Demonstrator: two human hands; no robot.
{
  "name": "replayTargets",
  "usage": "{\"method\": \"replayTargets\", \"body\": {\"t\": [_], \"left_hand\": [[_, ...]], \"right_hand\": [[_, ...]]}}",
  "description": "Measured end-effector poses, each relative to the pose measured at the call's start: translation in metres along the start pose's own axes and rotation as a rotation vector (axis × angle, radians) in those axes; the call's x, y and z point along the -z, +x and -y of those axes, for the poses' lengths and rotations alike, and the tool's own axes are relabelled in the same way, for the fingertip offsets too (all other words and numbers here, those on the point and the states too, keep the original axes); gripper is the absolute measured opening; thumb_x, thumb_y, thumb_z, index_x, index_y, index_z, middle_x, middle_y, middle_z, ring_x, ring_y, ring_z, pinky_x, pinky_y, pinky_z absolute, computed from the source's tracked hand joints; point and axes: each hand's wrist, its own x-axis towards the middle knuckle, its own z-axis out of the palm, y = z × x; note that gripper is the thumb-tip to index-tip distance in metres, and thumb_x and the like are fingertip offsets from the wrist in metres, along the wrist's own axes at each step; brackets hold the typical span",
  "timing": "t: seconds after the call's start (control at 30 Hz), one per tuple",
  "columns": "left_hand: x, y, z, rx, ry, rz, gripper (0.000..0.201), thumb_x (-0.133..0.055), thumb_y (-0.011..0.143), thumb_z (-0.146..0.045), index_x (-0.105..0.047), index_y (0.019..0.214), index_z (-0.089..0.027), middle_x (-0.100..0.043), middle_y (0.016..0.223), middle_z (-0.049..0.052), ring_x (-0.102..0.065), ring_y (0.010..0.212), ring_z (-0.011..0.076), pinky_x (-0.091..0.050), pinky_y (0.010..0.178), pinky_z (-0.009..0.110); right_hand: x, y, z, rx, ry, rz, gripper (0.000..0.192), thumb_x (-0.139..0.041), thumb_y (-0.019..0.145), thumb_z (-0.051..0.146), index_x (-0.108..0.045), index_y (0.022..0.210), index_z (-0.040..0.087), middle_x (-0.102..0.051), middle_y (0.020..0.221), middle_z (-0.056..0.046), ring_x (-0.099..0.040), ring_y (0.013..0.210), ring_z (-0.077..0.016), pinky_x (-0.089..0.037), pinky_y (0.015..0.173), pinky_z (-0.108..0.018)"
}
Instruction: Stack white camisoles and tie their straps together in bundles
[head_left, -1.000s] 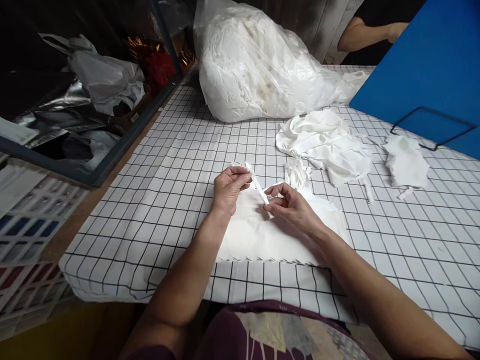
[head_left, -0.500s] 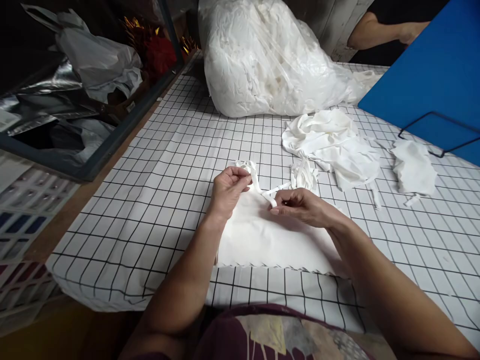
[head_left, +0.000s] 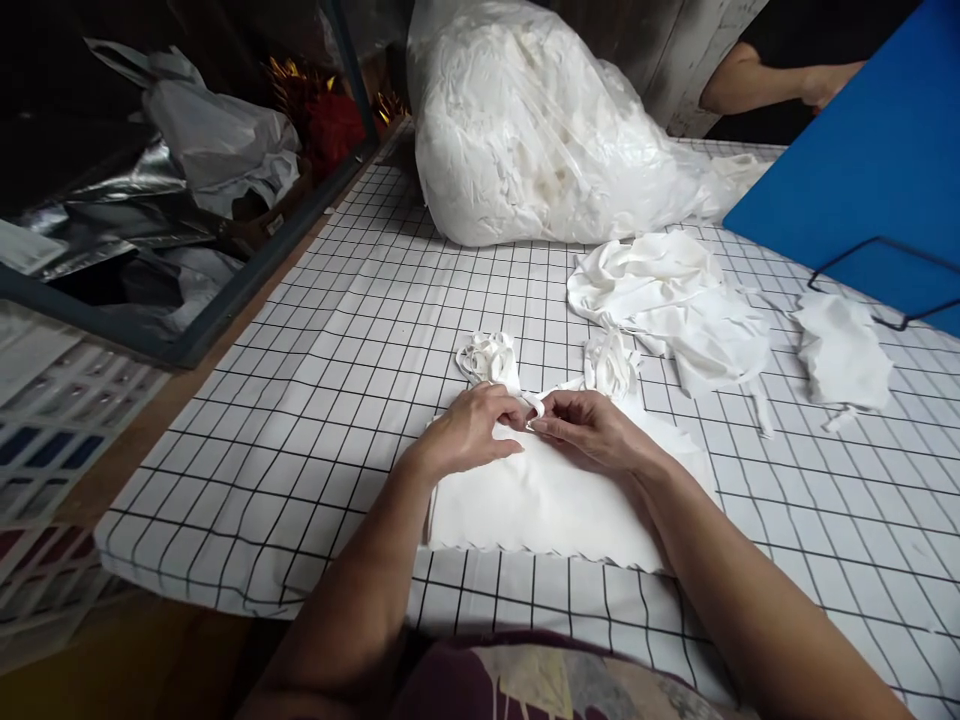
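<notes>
Matt white cloth piece [head_left: 551, 500] — glossy crinkled plastic bag [head_left: 540, 130], gridded tablecloth [head_left: 360, 300].

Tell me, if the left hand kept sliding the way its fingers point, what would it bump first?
Probably the right hand. The left hand points rightward, their fingertips almost meeting over the white strip on the flat cloth.

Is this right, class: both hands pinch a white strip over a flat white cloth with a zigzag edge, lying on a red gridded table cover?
Not quite. The head view shows the table cover is white with black grid lines, not red. The rest holds: left hand and right hand pinch the white strip over the zigzag-edged cloth.
</notes>
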Motion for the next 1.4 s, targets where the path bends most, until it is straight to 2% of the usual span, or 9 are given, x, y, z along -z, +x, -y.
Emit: {"method": "replayTargets", "body": {"t": [0.13,0.43,0.83,1.03,1.17,1.23,1.4], "left_hand": [[0.001,0.001,-0.001,0.001,-0.052,-0.002,0.012,-0.073,0.075,-0.017,-0.062,0.077,-0.02,-0.063,0.089,-0.001,-0.058,0.095,0.018,-0.046,0.085,0.033],[-0.002,0.003,0.001,0.086,-0.141,0.014,0.003,-0.071,0.077,-0.021,-0.069,0.075,-0.021,-0.069,0.092,0.0,-0.061,0.099,0.0184,-0.047,0.086,0.033],[-0.003,0.004,0.002,0.079,-0.16,0.007,0.008,-0.07,0.076,-0.022,-0.066,0.071,-0.02,-0.069,0.088,0.002,-0.063,0.094,0.0191,-0.047,0.085,0.034],[-0.004,0.005,0.002,0.05,-0.035,-0.006,0.021,-0.07,0.078,-0.027,-0.057,0.065,-0.019,-0.064,0.079,0.001,-0.059,0.088,0.0188,-0.044,0.074,0.031],[-0.007,0.005,0.003,0.069,0.016,-0.023,0.025,-0.07,0.078,-0.03,-0.053,0.064,-0.018,-0.058,0.074,0.001,-0.056,0.081,0.0179,-0.042,0.068,0.029],[-0.008,0.005,0.003,0.1,0.017,-0.029,0.026,-0.07,0.077,-0.033,-0.053,0.064,-0.018,-0.058,0.074,0.001,-0.056,0.078,0.0176,-0.042,0.065,0.028],[-0.008,0.004,0.001,0.131,0.004,-0.032,0.027,-0.068,0.076,-0.035,-0.053,0.06,-0.018,-0.059,0.071,0.002,-0.059,0.077,0.0189,-0.04,0.061,0.028]], "right_hand": [[-0.001,-0.001,-0.001,0.035,-0.051,0.004,0.025,-0.061,0.091,0.041,-0.061,0.084,0.017,-0.044,0.069,0.003,-0.035,0.061,-0.0099,-0.028,0.056,-0.027],[-0.001,-0.004,0.0,0.076,-0.149,0.03,0.016,-0.058,0.093,0.033,-0.054,0.09,0.018,-0.041,0.067,0.005,-0.034,0.058,-0.0084,-0.027,0.052,-0.024],[-0.002,-0.006,0.004,0.135,-0.17,0.036,0.013,-0.058,0.092,0.029,-0.051,0.087,0.019,-0.041,0.064,0.006,-0.035,0.054,-0.0081,-0.029,0.05,-0.023],[-0.015,-0.003,0.001,0.159,-0.134,-0.024,0.013,-0.058,0.091,0.027,-0.051,0.085,0.019,-0.047,0.066,0.005,-0.037,0.052,-0.0078,-0.029,0.048,-0.024],[-0.023,-0.001,-0.005,0.184,-0.076,-0.121,0.022,-0.061,0.09,0.028,-0.045,0.077,0.02,-0.05,0.072,0.002,-0.04,0.059,-0.0093,-0.033,0.053,-0.025],[-0.025,0.0,-0.006,0.173,-0.044,-0.149,0.024,-0.063,0.089,0.03,-0.045,0.077,0.02,-0.053,0.075,0.001,-0.044,0.063,-0.0106,-0.036,0.057,-0.026],[-0.025,0.004,-0.001,0.056,0.049,-0.117,0.024,-0.066,0.087,0.037,-0.052,0.094,0.02,-0.055,0.081,0.001,-0.045,0.064,-0.0099,-0.036,0.057,-0.025]]}}
